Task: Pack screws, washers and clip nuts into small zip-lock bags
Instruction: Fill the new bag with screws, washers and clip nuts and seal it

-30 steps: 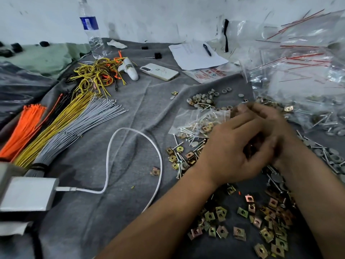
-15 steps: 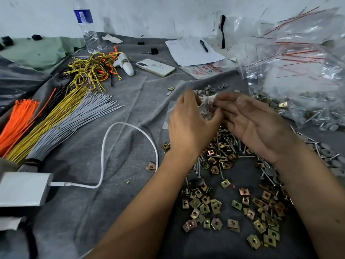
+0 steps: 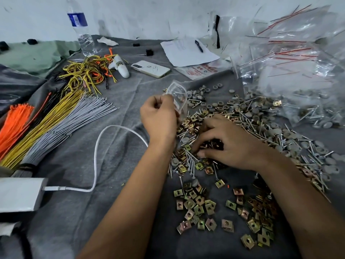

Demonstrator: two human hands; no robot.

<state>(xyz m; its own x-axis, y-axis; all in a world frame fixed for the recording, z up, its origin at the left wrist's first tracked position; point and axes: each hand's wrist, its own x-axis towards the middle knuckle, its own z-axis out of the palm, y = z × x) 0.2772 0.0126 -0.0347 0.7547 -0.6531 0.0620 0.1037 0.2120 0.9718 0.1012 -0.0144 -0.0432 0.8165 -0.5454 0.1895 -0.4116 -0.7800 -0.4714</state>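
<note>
Your left hand (image 3: 158,116) has its grip pinched on a barely filled bag (image 3: 177,97) above the desk (image 3: 119,150), your right hand (image 3: 226,144) curls into loose clip nuts (image 3: 197,204) and screws (image 3: 261,124); most remains unpacked, I judge.

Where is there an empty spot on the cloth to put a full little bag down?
Bare grey cloth lies between the grey cable ties, the white phone and the left hand. More lies inside the white cable loop. Right of that, screws and brass clip nuts crowd it.
</note>
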